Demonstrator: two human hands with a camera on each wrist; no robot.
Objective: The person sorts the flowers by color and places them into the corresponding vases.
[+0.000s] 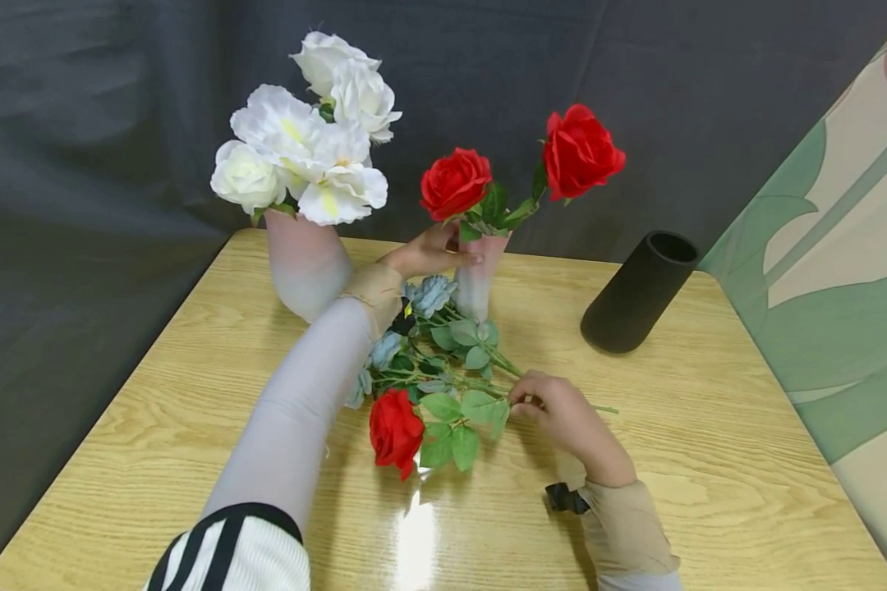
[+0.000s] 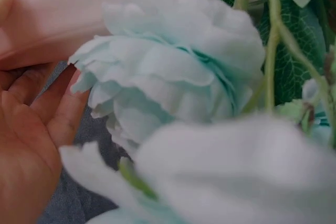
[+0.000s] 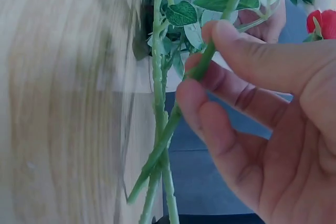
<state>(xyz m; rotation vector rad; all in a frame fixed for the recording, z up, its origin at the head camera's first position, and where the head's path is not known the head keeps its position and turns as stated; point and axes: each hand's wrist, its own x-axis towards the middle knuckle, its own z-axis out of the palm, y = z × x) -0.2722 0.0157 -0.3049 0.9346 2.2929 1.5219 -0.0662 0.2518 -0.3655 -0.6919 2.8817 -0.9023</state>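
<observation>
My left hand [image 1: 430, 250] grips a slim pink-and-white vase [image 1: 476, 287] near its rim, with the thumb at the front and fingers behind. Two red roses [image 1: 454, 182] stand in that vase. In the left wrist view, pale blue flowers [image 2: 157, 77] fill the space beside the left hand. Thumb and fingers of my right hand [image 1: 565, 419] pinch a green stem [image 3: 212, 43], which crosses other stems [image 3: 158, 77] in the right wrist view. A red rose [image 1: 397, 432] with light green leaves [image 1: 464, 427] lies at the left end of this stem, low over the table.
At the back left a wider pink-and-white vase [image 1: 303, 263] holds several white flowers [image 1: 288, 144]. A black vase [image 1: 636, 295] stands at the right. Blue flowers [image 1: 384, 351] lie on the wooden table [image 1: 710, 460] beneath the left forearm. A dark cloth [image 1: 488, 66] hangs behind.
</observation>
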